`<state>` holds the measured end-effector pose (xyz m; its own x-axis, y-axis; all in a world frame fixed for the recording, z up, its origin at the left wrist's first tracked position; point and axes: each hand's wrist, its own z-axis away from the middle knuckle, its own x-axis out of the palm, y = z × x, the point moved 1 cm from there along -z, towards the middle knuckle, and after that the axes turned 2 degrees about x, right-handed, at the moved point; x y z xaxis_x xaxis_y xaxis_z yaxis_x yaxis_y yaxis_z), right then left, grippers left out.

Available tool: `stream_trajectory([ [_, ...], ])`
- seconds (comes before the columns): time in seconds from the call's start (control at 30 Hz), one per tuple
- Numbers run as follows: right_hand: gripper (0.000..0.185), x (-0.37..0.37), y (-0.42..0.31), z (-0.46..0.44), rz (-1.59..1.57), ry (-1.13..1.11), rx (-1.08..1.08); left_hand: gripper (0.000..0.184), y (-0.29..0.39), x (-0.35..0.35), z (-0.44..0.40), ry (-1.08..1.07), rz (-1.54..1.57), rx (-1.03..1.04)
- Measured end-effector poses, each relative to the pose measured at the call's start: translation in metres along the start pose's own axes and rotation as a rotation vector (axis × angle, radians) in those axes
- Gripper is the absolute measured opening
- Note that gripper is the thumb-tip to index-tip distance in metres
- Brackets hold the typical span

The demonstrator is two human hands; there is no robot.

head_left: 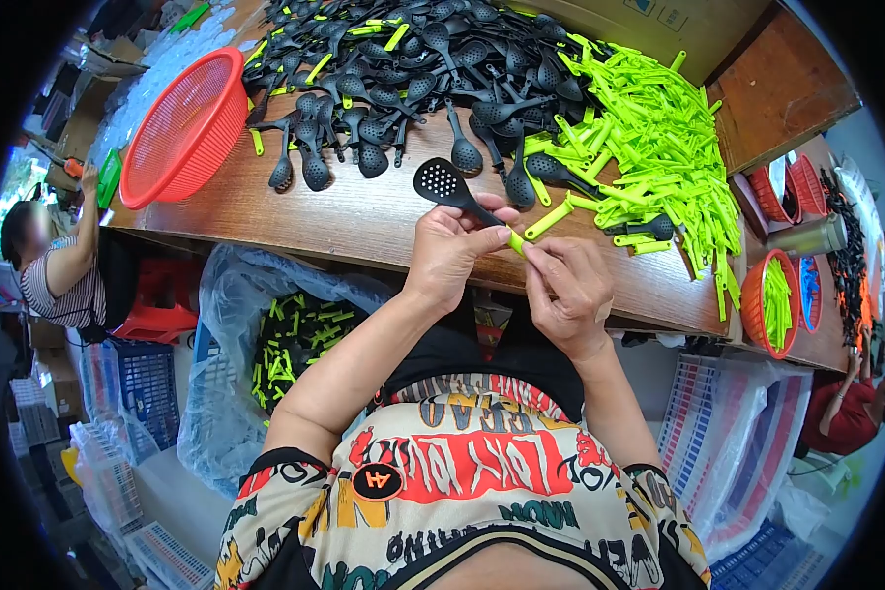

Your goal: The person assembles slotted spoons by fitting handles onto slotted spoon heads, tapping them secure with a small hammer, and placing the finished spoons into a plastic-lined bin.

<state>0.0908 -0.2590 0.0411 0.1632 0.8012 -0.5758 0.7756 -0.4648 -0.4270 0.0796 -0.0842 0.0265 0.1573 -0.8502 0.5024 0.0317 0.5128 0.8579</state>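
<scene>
Black plastic spoon, round-holed oval head, is held just off the near edge of the brown wood-grain table, w/ a lime-green plastic handle piece at its lower end. Long axis runs diag.: head far & to the left, green end near & to the right, btwn both hands. L hand is nearer the head, thumb & fingers pinching the black neck; R hand is at the green end, thumb & fingertips pinched tight on it. Spoon thus lies fwd & left of R hand. Can't tell how far the black shaft sits inside the green piece; fingers cover it.

Just beyond R hand: loose green handle, long, slim, smooth. To the right, a big heap of green handles, same matte-bright plastic; fwd, a tangled pile of black spoons, rounded heads, some w/ holes. Tabletop has a glossy sheen.

Far left: red plastic basket, mesh-sided, tilted. Below table, left: clear crinkled plastic bag w/ green & black pcs. inside. Right: small orange basket w/ green handles. Co-workers: one left, one right.
</scene>
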Motion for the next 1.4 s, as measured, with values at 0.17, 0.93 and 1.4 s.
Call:
stream_trajectory([
  [0.17,0.017,-0.003,0.000,-0.004,-0.269,-0.085,0.337,0.037,0.000,0.003,0.005,-0.059,0.013,0.027],
  [0.93,0.022,-0.006,-0.002,-0.014,-0.103,-0.234,-0.162,0.040,0.042,-0.059,0.012,-0.259,0.232,-0.276],
  [1.4,0.030,0.013,0.015,0.010,0.374,-0.413,0.110,0.028,0.012,-0.086,0.063,0.028,-0.276,-0.520],
])
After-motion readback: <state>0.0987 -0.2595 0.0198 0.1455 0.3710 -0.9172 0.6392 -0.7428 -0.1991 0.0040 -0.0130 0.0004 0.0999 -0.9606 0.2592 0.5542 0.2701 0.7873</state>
